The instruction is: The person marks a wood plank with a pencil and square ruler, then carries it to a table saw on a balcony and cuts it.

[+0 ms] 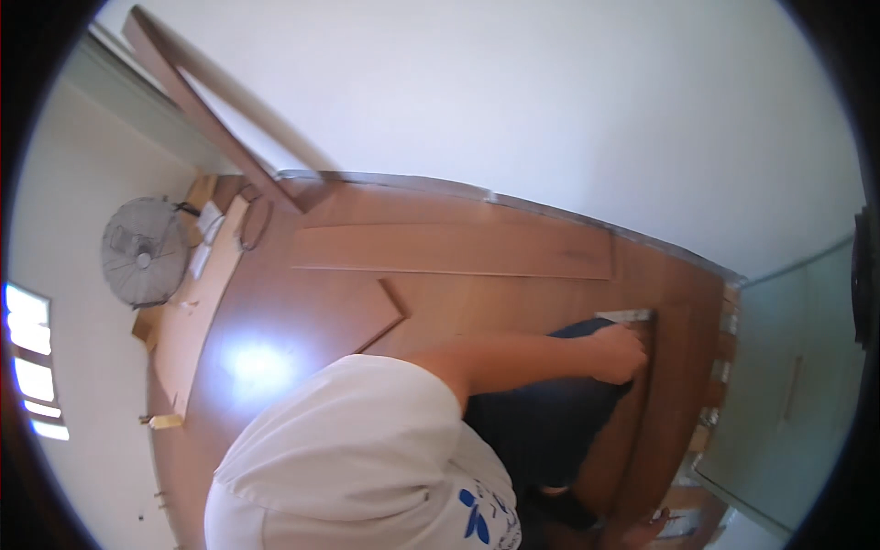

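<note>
Apparently, the curled left hand [619,356] is at the edge of a long brown wood-look plank [671,385] on the right, well apart from the right hand [649,530]; neither grip can be told. Uneven pressure might skew the plank, pinching skin against the brown wood-look floor [458,304].

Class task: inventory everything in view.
Leaning wooden plank: 1, brown, upper left
Flat wooden boards: at least 3, brown, floor
Round mesh fan: 1, grey, left
Wooden panel: 1, light brown, left
Flat-fronted cabinet: 1, pale green, right
Window panes: several, bright, far left
Wooden floor: 1, brown, beneath
Wall: 1, white, top
Small items: several, unclear, left
Cloth shirt: 1, white, lower centre
Cloth trousers: one pair, dark, centre
Shoe: 1, dark, bottom
Left hand: 1, bare, centre right
Right hand: 1, bare, bottom right
</note>
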